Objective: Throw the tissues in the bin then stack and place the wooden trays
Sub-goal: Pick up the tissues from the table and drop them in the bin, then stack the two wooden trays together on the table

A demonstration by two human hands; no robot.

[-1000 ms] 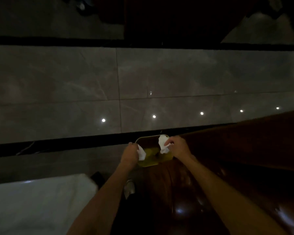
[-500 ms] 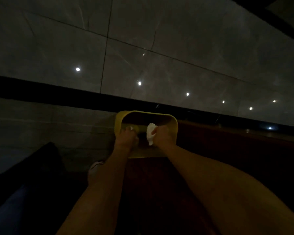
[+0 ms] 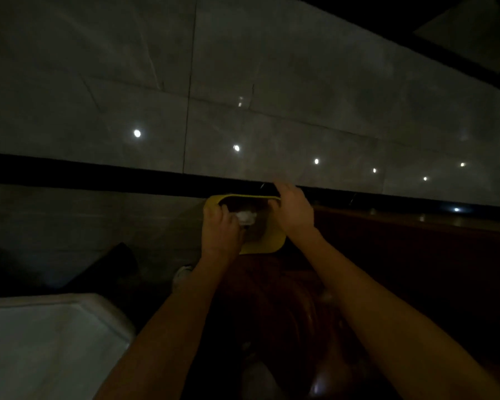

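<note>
A yellow bin (image 3: 273,241) stands on the floor straight below me, against a dark wooden surface. A crumpled white tissue (image 3: 246,217) lies inside its dark opening. My left hand (image 3: 220,230) reaches over the bin's left rim with curled fingers that touch the tissue; the dim light hides whether they still pinch it. Above the right rim, my right hand (image 3: 296,207) hovers with fingers spread and nothing in them. No wooden tray is in view.
A white flat surface with a raised edge (image 3: 46,342) fills the lower left. Dark reddish wooden furniture (image 3: 416,255) runs along the right. Glossy grey floor tiles (image 3: 127,82) with light reflections lie beyond the bin. A pale shoe (image 3: 182,275) shows beside my left forearm.
My right hand has let go of its tissue and lifted to the bin's right rim. A tissue now lies in the bin by my left fingers. The camera has tilted back slightly.
</note>
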